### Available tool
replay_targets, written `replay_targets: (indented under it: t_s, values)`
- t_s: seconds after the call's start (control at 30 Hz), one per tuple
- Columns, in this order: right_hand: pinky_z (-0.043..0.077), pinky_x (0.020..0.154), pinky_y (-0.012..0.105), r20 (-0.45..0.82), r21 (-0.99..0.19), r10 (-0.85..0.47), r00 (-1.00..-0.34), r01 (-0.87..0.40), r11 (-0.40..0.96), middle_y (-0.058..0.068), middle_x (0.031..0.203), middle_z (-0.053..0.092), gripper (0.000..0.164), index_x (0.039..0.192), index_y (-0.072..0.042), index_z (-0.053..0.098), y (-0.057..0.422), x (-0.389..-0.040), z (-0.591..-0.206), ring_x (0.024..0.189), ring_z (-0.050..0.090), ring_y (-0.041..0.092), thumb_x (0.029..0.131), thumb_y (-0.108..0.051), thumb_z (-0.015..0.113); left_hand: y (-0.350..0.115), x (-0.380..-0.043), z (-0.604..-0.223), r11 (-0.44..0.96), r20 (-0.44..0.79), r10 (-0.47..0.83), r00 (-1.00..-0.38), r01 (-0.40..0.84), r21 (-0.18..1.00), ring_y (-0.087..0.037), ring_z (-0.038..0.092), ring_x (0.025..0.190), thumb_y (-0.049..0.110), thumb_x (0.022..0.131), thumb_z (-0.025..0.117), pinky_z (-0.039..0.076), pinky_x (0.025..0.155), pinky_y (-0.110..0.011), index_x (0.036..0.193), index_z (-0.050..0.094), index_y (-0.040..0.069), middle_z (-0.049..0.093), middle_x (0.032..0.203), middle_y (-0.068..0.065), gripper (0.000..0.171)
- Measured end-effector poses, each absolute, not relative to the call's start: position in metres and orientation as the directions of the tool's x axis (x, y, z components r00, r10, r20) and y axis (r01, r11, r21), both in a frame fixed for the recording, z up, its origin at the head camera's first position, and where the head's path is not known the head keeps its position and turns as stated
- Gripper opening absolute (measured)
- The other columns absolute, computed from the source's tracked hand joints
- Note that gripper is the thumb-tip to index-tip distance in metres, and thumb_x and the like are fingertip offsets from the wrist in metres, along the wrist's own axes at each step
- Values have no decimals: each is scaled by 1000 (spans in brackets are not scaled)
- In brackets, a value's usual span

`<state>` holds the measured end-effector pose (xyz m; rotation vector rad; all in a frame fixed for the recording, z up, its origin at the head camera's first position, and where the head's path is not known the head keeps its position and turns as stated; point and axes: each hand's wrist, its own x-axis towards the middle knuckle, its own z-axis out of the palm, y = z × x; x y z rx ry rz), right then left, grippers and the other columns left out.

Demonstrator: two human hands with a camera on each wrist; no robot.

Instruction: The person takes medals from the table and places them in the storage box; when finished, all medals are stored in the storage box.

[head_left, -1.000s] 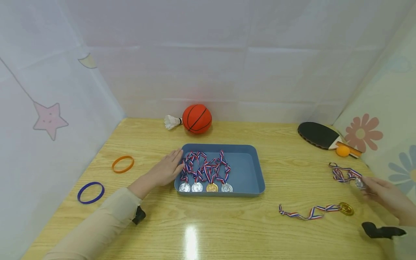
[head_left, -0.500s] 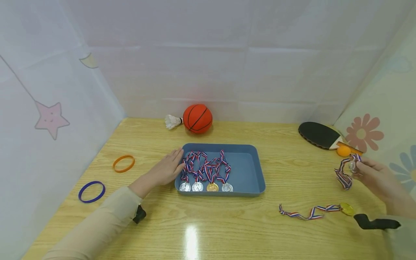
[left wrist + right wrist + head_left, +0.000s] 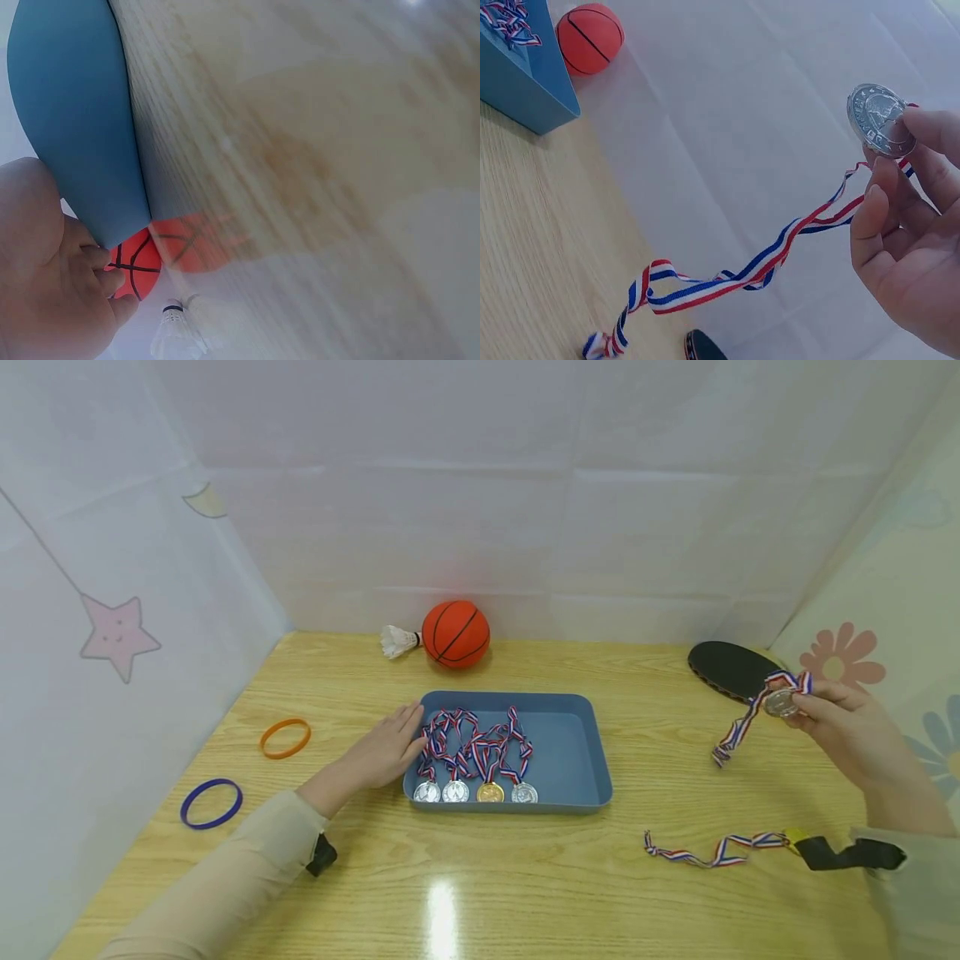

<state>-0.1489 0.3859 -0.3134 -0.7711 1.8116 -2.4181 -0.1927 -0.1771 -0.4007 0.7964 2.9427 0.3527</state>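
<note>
My right hand (image 3: pixel 843 718) pinches a silver medal (image 3: pixel 881 120) between thumb and fingers, raised above the table on the right. Its red, white and blue ribbon (image 3: pixel 727 283) trails down to a knotted end. My left hand (image 3: pixel 382 746) rests with straight fingers against the left rim of a blue tray (image 3: pixel 573 806). Inside the tray, several medals lie in a row along the near side, silver ones and one gold medal (image 3: pixel 491 792), their ribbons bunched behind them. Another ribbon (image 3: pixel 723 852) lies on the table below my right hand; its gold medal is mostly covered by the black wrist strap.
A small basketball (image 3: pixel 456 635) and a shuttlecock (image 3: pixel 399 641) stand behind the tray. A black table tennis paddle (image 3: pixel 731 668) lies at the back right, partly behind the held medal. On the left are an orange wristband (image 3: pixel 285 739) and a purple wristband (image 3: pixel 212 804).
My right hand has lifted the silver medal off the table at the right and carried it up and leftward, its ribbon now hanging. My left hand has stayed at the tray's rim.
</note>
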Motion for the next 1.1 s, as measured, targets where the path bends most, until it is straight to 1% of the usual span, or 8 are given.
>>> replay_targets:
  t_s: [0.1,0.3,0.47,0.53,0.6,0.77,0.97,1.1]
  values:
    - [50,72,23,367,-913,-306,-879,-277,-299,8,100,60,32,95,7,63,374,-148,-305,89,59,15,94,13,32,-177,-193,-401,838,-8,506,-863,489,241,-40,15,134,31,101,31,17,107,-51,143,18,-9,15,148,-24,59]
    - [51,73,26,398,-878,-388,-831,-223,-423,16,118,58,34,96,12,59,348,-151,-287,97,59,21,94,16,26,-176,-193,-401,840,-7,502,-865,486,240,-39,15,134,30,101,33,17,107,-51,143,18,-8,16,148,-24,59]
    - [51,70,26,420,-880,-365,-831,-274,-389,17,111,61,32,95,12,61,322,-152,-276,92,60,21,93,16,30,-176,-193,-400,839,-8,503,-864,486,245,-40,15,134,29,101,34,17,107,-51,143,18,-9,15,148,-24,59]
    - [51,68,25,419,-888,-353,-837,-297,-351,15,103,64,31,95,10,63,312,-152,-272,87,62,20,93,15,33,-176,-193,-400,838,-8,504,-864,486,247,-40,15,134,29,101,34,17,107,-51,142,18,-9,15,148,-24,58]
    - [50,68,24,421,-892,-381,-823,-301,-337,16,107,63,31,95,9,63,303,-151,-268,87,62,20,93,15,33,-176,-193,-400,837,-8,505,-863,487,248,-40,15,134,28,101,34,16,107,-51,142,18,-9,15,148,-24,58]
    - [49,72,24,435,-894,-505,-745,-292,-340,15,126,54,31,94,8,61,284,-150,-258,94,61,21,92,17,31,-176,-193,-401,836,-6,505,-863,487,253,-39,14,134,28,101,34,16,107,-51,143,18,-9,15,148,-24,58]
    - [49,70,26,486,-873,-550,-679,-338,-353,19,126,52,27,92,6,61,262,-145,-251,85,63,22,91,17,37,-176,-193,-401,835,-8,506,-863,487,255,-39,14,134,29,101,33,16,107,-51,143,18,-9,15,148,-24,58]
    - [50,72,27,484,-874,-589,-647,-329,-357,19,126,52,24,94,3,63,250,-144,-252,86,63,23,92,13,41,-176,-193,-400,835,-8,507,-862,488,254,-40,14,134,28,101,33,16,107,-51,143,17,-9,14,148,-24,58]
